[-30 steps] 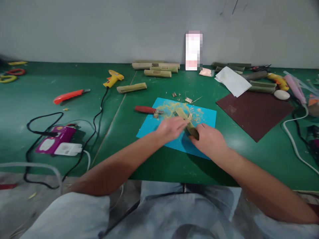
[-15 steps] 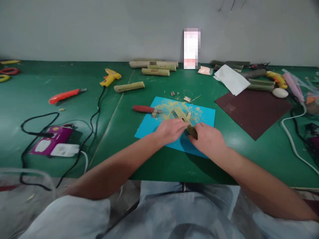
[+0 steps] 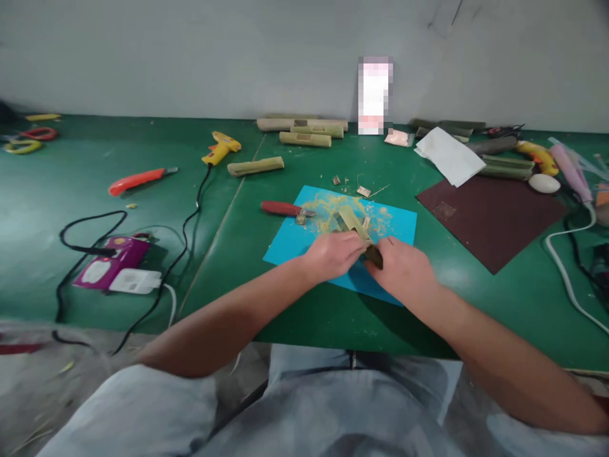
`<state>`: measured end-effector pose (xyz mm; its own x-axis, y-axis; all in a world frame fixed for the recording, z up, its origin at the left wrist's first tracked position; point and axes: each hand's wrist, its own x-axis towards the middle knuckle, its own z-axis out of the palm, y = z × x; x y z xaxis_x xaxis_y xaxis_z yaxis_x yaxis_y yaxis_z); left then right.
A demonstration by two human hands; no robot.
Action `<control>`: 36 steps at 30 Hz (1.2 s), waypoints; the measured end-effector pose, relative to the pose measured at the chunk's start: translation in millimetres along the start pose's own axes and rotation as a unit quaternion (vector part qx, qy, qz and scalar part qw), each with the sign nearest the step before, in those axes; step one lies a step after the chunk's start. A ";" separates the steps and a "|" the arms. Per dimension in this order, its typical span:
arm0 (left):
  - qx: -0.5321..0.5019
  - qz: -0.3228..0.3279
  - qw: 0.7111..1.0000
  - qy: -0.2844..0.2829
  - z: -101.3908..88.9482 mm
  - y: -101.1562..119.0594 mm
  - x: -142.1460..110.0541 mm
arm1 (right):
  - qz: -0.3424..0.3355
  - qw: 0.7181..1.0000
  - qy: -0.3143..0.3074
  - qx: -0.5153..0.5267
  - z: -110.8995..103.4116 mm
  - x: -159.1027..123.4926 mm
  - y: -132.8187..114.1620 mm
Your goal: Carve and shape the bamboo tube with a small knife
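A short bamboo tube [image 3: 353, 220] with a cut opening slants over a blue sheet [image 3: 290, 244]. Its near end is gripped by my right hand [image 3: 404, 266], fingers wrapped round it. The closed fingers of my left hand [image 3: 335, 254] press together against the tube by the opening; what is between them is hidden. Pale shavings [image 3: 323, 206] are scattered over the sheet around the tube. At the sheet's left edge lies a red-handled knife [image 3: 280, 208], with a small block [image 3: 301, 218] by its blade.
More bamboo tubes [image 3: 304, 139] lie toward the wall. On the left are a yellow glue gun [image 3: 221, 149], a red cutter [image 3: 140, 181] and a purple power strip [image 3: 114, 260] with black cable. To the right are dark brown sandpaper [image 3: 495, 222] and white paper [image 3: 450, 155].
The whole view has shifted a little, so things on the table appear farther right. Both hands keep their places at the bamboo tube, with only slight movement.
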<state>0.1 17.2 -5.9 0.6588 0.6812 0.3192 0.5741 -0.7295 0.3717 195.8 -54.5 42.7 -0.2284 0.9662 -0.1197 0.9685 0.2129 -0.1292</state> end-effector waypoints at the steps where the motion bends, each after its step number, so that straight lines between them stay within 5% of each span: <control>1: 0.002 -0.010 1.000 0.011 -0.2 0.2 -0.2 | 0.001 1.000 0.002 0.000 0.6 0.2 0.1; 4: 0.021 -0.029 0.998 0.049 -0.4 1.5 -0.9 | 0.007 1.000 0.006 -0.001 2.3 0.4 0.4; 8: 0.016 0.033 0.999 0.006 -0.3 5.9 -2.1 | -0.004 1.000 0.004 0.001 2.1 0.1 0.7; 11: 0.029 -0.016 0.998 0.049 -0.8 5.4 -1.4 | 0.004 1.000 0.004 -0.001 0.7 -0.1 0.0; 15: 0.015 0.019 1.000 -0.004 0.6 2.4 -1.3 | -0.001 1.000 -0.001 -0.003 0.4 -0.1 -0.8; 19: 0.058 -0.051 0.996 0.044 2.2 -1.1 -1.3 | 0.000 1.000 0.009 -0.004 1.3 0.4 -0.1; 23: 0.041 0.022 0.999 -0.018 3.6 0.3 -1.5 | 0.000 1.000 0.009 -0.006 2.5 0.9 0.7; 27: 0.053 -0.050 0.996 0.055 2.9 1.4 -1.0 | 0.004 1.000 0.018 -0.003 4.0 1.1 1.5; 31: 0.021 0.023 1.000 0.004 4.3 3.4 -3.8 | -0.002 1.000 0.007 0.006 3.6 1.0 1.7; 36: 0.035 -0.006 0.999 0.035 4.9 3.2 -4.9 | 0.008 1.000 0.006 0.005 1.5 0.7 1.2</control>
<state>1.1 11.2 -10.5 0.6178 0.6904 0.3765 0.6159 -0.7225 0.3141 196.6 -53.7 41.0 -0.2111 0.9713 -0.1096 0.9710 0.1954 -0.1379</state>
